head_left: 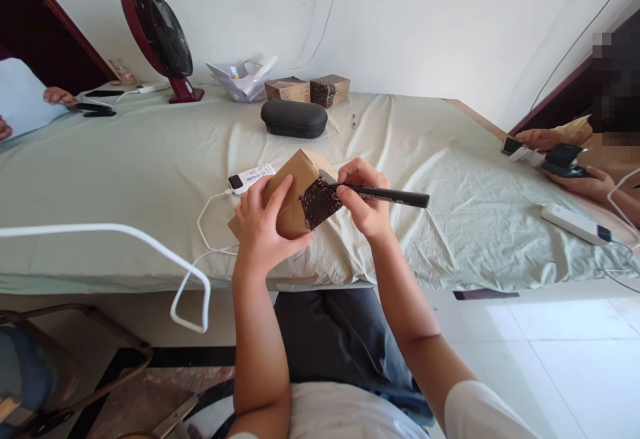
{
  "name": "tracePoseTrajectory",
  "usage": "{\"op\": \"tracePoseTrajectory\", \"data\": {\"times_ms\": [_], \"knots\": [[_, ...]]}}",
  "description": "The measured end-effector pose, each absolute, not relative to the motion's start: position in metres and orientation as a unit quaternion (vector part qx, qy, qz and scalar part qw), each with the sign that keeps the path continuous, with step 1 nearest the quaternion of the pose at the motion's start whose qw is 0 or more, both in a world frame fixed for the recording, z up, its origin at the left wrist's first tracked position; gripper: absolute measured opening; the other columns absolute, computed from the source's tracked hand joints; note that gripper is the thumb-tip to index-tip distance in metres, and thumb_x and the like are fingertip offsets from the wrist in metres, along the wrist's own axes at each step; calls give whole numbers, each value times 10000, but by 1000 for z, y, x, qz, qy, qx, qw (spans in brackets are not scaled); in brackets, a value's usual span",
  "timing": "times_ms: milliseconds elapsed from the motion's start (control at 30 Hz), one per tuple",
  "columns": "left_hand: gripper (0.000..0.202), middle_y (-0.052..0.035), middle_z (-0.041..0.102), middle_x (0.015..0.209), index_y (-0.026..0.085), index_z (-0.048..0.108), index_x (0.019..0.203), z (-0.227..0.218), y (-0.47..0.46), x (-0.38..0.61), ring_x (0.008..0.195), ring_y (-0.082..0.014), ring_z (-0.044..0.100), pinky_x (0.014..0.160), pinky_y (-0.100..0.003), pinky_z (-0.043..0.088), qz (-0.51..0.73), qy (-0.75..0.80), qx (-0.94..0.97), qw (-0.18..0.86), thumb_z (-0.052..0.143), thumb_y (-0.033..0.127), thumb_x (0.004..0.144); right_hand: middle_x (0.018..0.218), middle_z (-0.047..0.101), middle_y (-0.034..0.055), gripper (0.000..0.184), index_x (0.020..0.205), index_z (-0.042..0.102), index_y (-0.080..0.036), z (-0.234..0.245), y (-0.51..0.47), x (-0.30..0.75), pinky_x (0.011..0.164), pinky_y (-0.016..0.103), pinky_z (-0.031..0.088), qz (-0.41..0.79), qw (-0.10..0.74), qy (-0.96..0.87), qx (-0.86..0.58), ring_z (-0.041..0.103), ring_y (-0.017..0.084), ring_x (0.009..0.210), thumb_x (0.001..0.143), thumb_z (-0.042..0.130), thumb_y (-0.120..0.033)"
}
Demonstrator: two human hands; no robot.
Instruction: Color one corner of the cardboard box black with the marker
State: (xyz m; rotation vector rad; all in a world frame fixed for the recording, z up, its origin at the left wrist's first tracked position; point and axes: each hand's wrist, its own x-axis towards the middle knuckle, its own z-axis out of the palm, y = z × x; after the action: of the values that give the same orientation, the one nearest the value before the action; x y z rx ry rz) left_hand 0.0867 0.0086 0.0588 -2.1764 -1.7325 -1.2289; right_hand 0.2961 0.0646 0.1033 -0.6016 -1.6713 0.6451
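My left hand [265, 222] grips a brown cardboard box [295, 189] from its left side, thumb along the lower edge and fingers spread over the top. The box is tilted above the cloth, and its right-hand face carries a dense patch of black scribbling. In my right hand [367, 196] a black marker pen [400, 197] is pinched between thumb and fingers. Its tip end meets the scribbled face, though the fingers hide the exact contact. Partly behind the box lies a white power bank [250, 178] with a white cable.
Farther back stand a black zip case [294, 119], two drawn-on boxes [330, 90], a plastic basket [243, 86] and a fan [160, 39]. A white cable [125, 227] crosses at left. People's hands [580, 182] hold devices at the right; another hand [60, 96] shows at left.
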Motion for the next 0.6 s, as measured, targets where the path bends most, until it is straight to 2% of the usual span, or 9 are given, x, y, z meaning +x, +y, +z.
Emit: {"op": "tracePoseTrajectory", "data": {"times_ms": [167, 267, 367, 433, 500, 600], "knots": [[1068, -172, 476, 1602, 347, 481, 1602, 59, 9, 86, 1478, -505, 475, 1209, -665, 370, -405, -569, -714, 46, 934, 412, 637, 646, 524, -66, 94, 837, 584, -261, 103, 64, 296, 538, 275, 376, 286, 589, -713, -250, 437, 116, 530, 893, 657, -244], [1075, -170, 478, 1604, 357, 478, 1602, 59, 9, 85, 1485, -497, 473, 1213, -652, 374, -405, -572, -712, 48, 938, 405, 632, 636, 526, -63, 161, 848, 577, -269, 101, 62, 294, 518, 279, 370, 286, 600, -698, -266, 443, 121, 518, 925, 688, -357], [1077, -165, 465, 1611, 364, 459, 1617, 57, 8, 80, 1500, -493, 460, 1222, -653, 377, -410, -574, -708, 41, 932, 418, 651, 635, 535, -61, 244, 920, 579, -291, 98, 59, 294, 519, 288, 398, 278, 646, -646, -297, 477, 133, 513, 988, 668, -507], [1081, -157, 452, 1610, 370, 433, 1632, 55, 7, 74, 1507, -483, 457, 1233, -657, 376, -424, -570, -703, 27, 922, 419, 670, 640, 560, -57, 270, 948, 590, -299, 95, 60, 297, 525, 289, 427, 274, 668, -613, -320, 502, 133, 511, 995, 682, -549], [1073, -144, 433, 1610, 378, 411, 1643, 51, 6, 67, 1523, -460, 445, 1250, -646, 378, -446, -569, -691, 10, 908, 405, 693, 709, 650, -41, 278, 988, 622, -302, 90, 63, 303, 528, 283, 459, 288, 669, -600, -331, 533, 124, 513, 962, 737, -554], [1066, -131, 420, 1604, 390, 399, 1650, 46, 6, 56, 1548, -423, 418, 1281, -619, 367, -483, -570, -664, -11, 896, 384, 708, 1019, 799, 31, 342, 1139, 665, -309, 76, 74, 315, 543, 279, 509, 367, 641, -592, -321, 648, 132, 588, 934, 735, -574]]}}
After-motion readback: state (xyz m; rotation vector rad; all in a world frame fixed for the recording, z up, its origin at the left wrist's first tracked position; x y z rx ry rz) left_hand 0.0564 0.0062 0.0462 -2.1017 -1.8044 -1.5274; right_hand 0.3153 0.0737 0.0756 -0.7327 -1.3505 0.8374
